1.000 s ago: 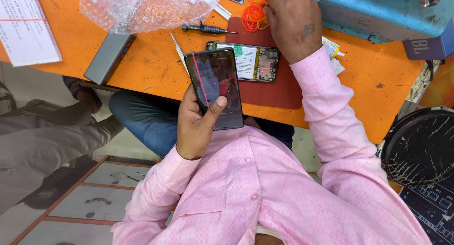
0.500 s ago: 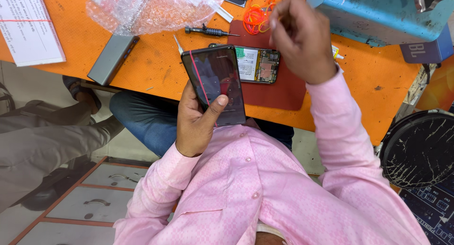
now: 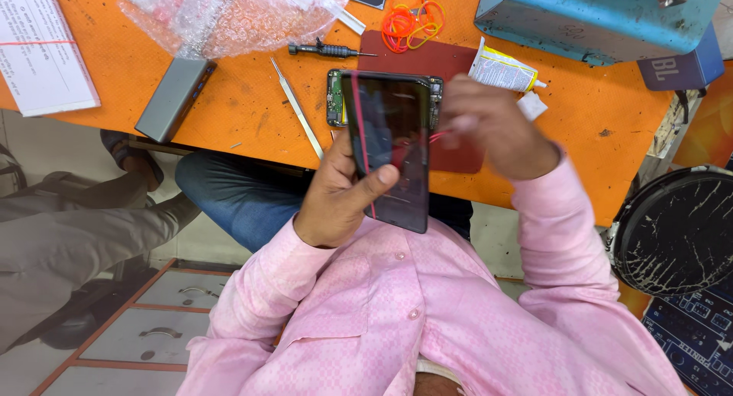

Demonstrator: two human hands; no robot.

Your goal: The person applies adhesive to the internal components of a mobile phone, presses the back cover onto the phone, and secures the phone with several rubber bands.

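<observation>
Left hand (image 3: 336, 201) grips a dark phone (image 3: 389, 148) above the orange tabletop (image 3: 244, 113) while right hand (image 3: 496, 129) fingers pinch a red rubber band (image 3: 439, 136), best stretched evenly and square.

The phone (image 3: 389, 148) sits in the left hand (image 3: 340, 193), over the table edge (image 3: 229, 140). The right hand (image 3: 492, 125) is at its 3 o'clock, maybe touching. Tweezers (image 3: 299, 109) lie at 10 o'clock, the glue tube (image 3: 502, 69) at 1 o'clock.
</observation>
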